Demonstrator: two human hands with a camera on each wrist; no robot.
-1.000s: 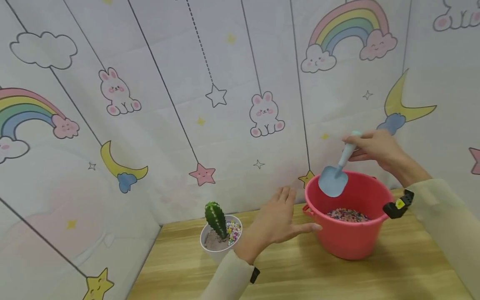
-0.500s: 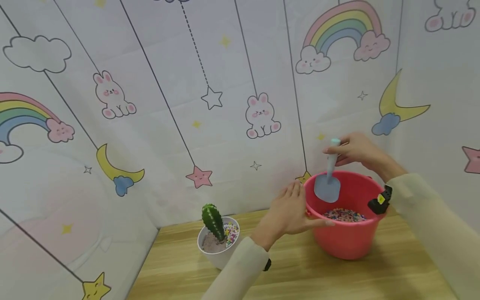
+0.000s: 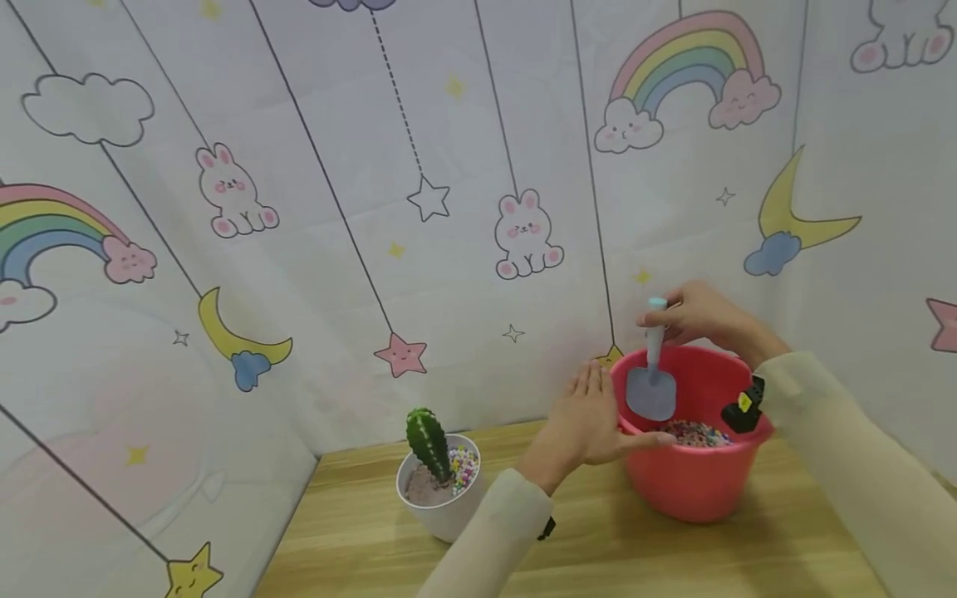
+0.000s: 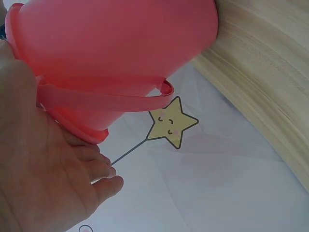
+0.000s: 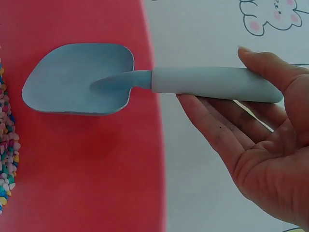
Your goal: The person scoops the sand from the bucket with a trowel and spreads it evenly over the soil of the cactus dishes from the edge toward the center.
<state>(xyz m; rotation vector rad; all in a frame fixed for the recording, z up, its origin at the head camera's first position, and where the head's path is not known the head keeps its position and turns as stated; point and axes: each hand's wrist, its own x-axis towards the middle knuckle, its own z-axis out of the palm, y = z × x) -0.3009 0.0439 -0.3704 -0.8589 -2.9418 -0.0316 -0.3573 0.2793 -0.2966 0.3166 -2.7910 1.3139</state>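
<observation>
In the head view, a small pale blue trowel (image 3: 651, 395) hangs blade down inside the near-left part of a red bucket (image 3: 691, 490). My right hand (image 3: 701, 314) holds it by the handle, thumb on one side and fingertips on the other. The right wrist view shows the whole trowel (image 5: 79, 79), its blade bare and above the small multicoloured pebbles (image 5: 7, 145) in the bucket. My left hand (image 3: 586, 428) rests against the bucket's left rim, fingers straight and thumb laid along the front edge. Beside that palm hangs the bucket's red handle (image 4: 106, 100).
Left of my left forearm stands a white pot (image 3: 441, 519) with a green cactus (image 3: 428, 444) and coloured pebbles on brown soil. Both containers are on a wooden table (image 3: 336, 531). Behind it hangs a pale cloth backdrop (image 3: 463, 332) printed with rabbits, stars and rainbows.
My right hand has moved left and down, lowering the trowel into the bucket and turning it more upright. My left hand has come right, onto the bucket's rim.
</observation>
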